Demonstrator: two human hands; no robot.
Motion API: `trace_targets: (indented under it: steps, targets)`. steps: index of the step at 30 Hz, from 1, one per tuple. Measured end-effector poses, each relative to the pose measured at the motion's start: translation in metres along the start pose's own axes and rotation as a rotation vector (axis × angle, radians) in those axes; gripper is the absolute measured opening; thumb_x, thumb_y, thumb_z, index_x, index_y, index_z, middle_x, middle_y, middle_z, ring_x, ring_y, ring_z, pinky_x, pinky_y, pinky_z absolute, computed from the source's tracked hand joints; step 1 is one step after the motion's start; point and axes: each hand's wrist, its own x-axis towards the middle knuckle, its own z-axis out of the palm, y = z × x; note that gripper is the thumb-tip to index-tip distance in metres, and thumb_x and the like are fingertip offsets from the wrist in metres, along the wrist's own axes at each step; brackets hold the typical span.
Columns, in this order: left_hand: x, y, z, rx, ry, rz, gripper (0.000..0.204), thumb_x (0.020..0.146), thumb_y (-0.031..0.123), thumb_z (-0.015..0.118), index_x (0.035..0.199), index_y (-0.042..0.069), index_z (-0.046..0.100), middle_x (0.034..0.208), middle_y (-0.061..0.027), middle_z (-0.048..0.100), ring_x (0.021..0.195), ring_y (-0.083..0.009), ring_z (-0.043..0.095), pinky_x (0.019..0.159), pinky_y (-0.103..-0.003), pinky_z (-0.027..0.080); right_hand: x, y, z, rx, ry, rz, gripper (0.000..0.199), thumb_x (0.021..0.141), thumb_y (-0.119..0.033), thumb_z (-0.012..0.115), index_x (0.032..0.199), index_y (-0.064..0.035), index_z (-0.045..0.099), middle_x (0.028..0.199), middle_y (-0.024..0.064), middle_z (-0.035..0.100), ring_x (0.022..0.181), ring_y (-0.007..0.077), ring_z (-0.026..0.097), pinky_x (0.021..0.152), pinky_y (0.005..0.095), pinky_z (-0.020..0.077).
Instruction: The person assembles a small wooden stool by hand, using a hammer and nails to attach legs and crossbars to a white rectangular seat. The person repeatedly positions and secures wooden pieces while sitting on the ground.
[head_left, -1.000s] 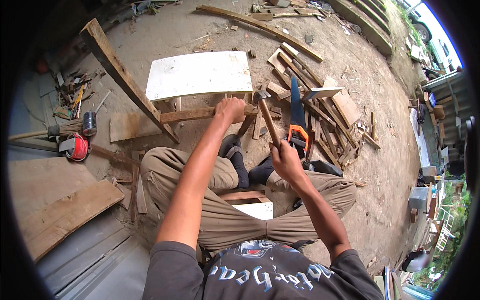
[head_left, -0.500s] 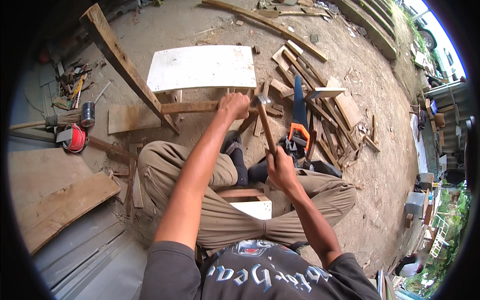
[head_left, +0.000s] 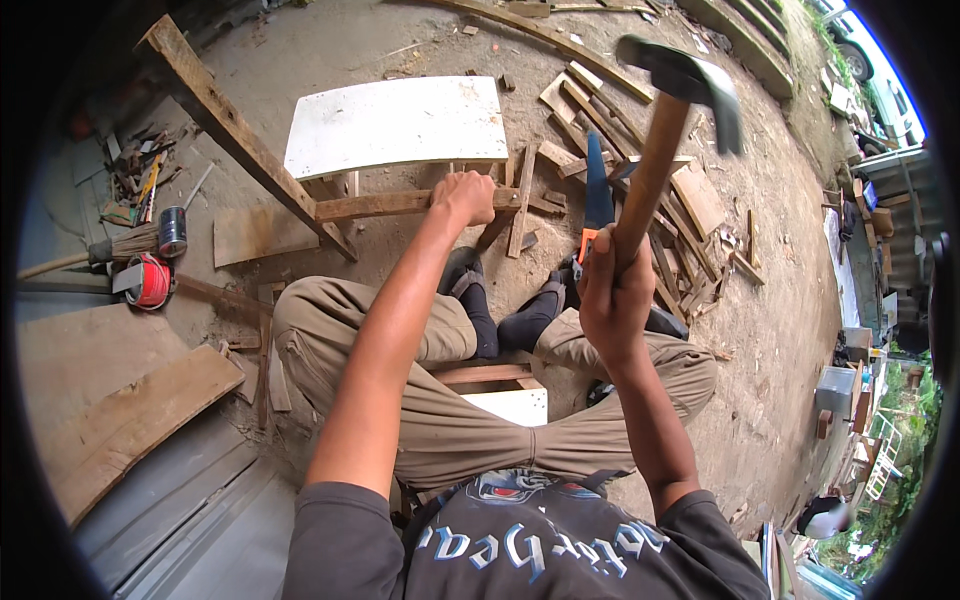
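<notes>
My left hand (head_left: pixel 463 201) is closed around a brown wooden rail (head_left: pixel 372 206) near its right end. The rail's left end meets a long, tilted wooden post (head_left: pixel 228 122), and a short leg slants down below my fist. My right hand (head_left: pixel 616 300) grips a claw hammer (head_left: pixel 655 165) by its wooden handle. The hammer is raised to the right of the rail, its metal head up and apart from the wood. Just beyond the rail lies a white board (head_left: pixel 398 125) on wooden supports. Whatever is inside my left fist is hidden.
A handsaw (head_left: pixel 597 190) with an orange handle stands among scrap wood (head_left: pixel 690 190) to the right. At the left are a dark can (head_left: pixel 173 232), a red roll (head_left: pixel 153 282), a broom (head_left: pixel 128 240) and planks (head_left: pixel 150 415). A white-topped wooden piece (head_left: pixel 512 406) lies under my legs.
My right hand has lifted the hammer up and to the right, away from the rail's end. My left hand keeps its grip on the rail.
</notes>
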Motion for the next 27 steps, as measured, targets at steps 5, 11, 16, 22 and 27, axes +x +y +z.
trace_targets:
  steps: [5,11,16,22,27]
  targets:
    - [0.008,0.005,-0.009,0.000,0.041,0.031,0.029,0.072,0.009,0.057,0.094,0.003,0.074,0.098,-0.0232,0.071,0.095,-0.0383,0.070,0.084,-0.046,0.057,-0.052,0.097,-0.010,-0.466,-0.455,0.293,0.019,0.093,-0.013,0.056,0.097,0.0051,0.052,0.075,0.0318,0.061,0.076,0.0512,0.061,0.064,0.0553,0.0471]
    - [0.002,-0.001,-0.006,0.035,0.023,0.008,0.027,0.076,0.014,0.059,0.096,0.004,0.074,0.099,-0.0206,0.073,0.095,-0.0344,0.072,0.083,-0.044,0.058,-0.045,0.051,0.006,-0.292,-0.314,0.339,0.015,0.093,-0.011,0.056,0.098,0.0029,0.053,0.072,0.0255,0.061,0.069,0.0419,0.064,0.062,0.0469,0.0474]
    - [0.005,0.003,-0.005,0.057,-0.002,0.002,0.027,0.075,0.011,0.059,0.097,0.003,0.074,0.101,-0.0214,0.072,0.095,-0.0345,0.071,0.083,-0.043,0.058,-0.038,0.085,-0.009,-0.466,-0.450,0.298,0.018,0.093,-0.012,0.054,0.097,0.0058,0.051,0.079,0.0309,0.063,0.077,0.0472,0.065,0.068,0.0525,0.0482]
    - [0.000,0.010,-0.008,0.039,-0.004,0.000,0.028,0.074,0.009,0.058,0.097,0.002,0.074,0.102,-0.0225,0.071,0.096,-0.0357,0.071,0.085,-0.043,0.058,-0.035,0.048,-0.004,-0.224,-0.243,0.353,0.021,0.093,-0.014,0.056,0.098,0.0062,0.052,0.076,0.0302,0.062,0.076,0.0487,0.063,0.067,0.0540,0.0462]
    - [0.003,0.003,-0.008,0.095,0.066,0.024,0.030,0.072,0.008,0.058,0.097,0.005,0.074,0.099,-0.0235,0.071,0.094,-0.0362,0.071,0.085,-0.045,0.057,-0.064,0.093,-0.010,-0.271,-0.311,0.382,0.024,0.094,-0.019,0.058,0.097,0.0045,0.058,0.077,0.0297,0.063,0.080,0.0486,0.063,0.069,0.0517,0.0473]
